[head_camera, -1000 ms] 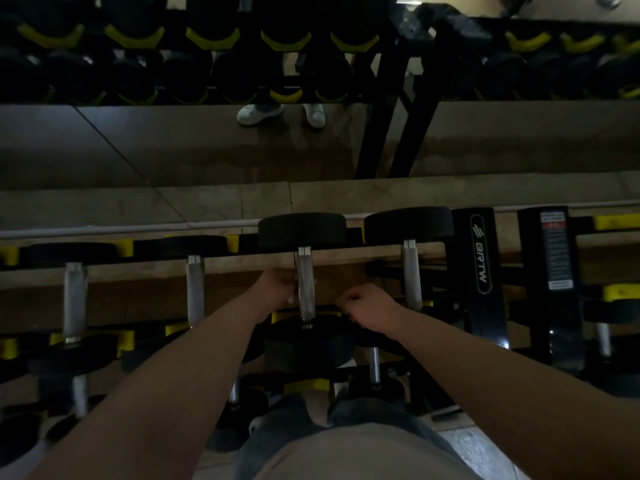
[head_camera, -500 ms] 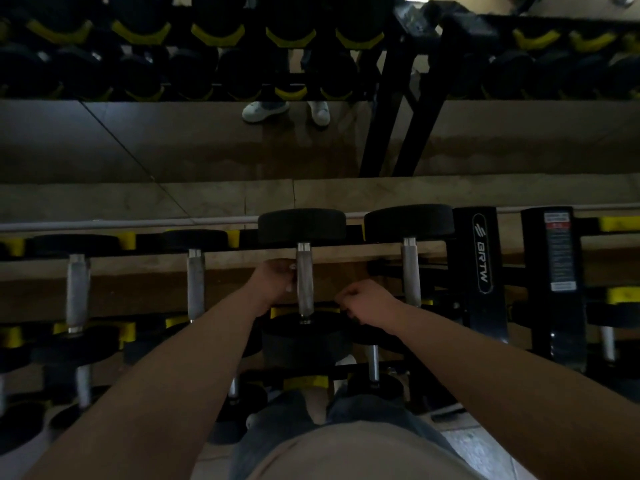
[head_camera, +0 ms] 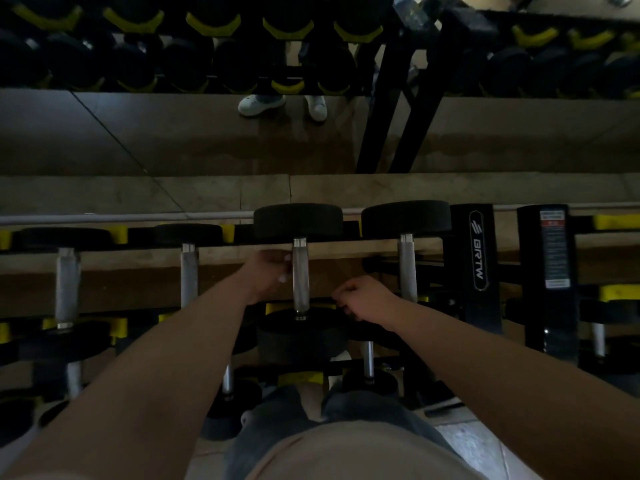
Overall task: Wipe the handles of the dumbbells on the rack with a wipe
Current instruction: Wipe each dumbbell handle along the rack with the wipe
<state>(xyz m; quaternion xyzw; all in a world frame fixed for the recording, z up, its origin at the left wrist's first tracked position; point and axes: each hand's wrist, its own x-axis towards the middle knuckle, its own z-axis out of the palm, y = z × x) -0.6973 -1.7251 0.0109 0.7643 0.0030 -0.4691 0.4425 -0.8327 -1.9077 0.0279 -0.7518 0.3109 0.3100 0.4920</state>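
On the top rail of the rack lies a dumbbell with a steel handle (head_camera: 300, 277) and black round heads. My left hand (head_camera: 268, 273) curls against the upper half of that handle from its left side. Small pale patches show at its fingertips; whether they are a wipe I cannot tell. My right hand (head_camera: 365, 299) is a closed fist just right of the handle's near end, at the edge of the near head (head_camera: 301, 336). Nothing shows in it. More dumbbell handles lie alongside: one to the right (head_camera: 408, 268) and two to the left (head_camera: 189, 271) (head_camera: 67, 282).
A black rack upright (head_camera: 479, 258) with a logo stands right of the hands. Lower rails hold smaller dumbbells (head_camera: 369, 363). Behind the rack a mirror (head_camera: 173, 140) reflects the floor, white shoes and more dumbbells. The room is dim.
My left hand has slid up the handle toward the far head. My right hand has stayed at the near end.
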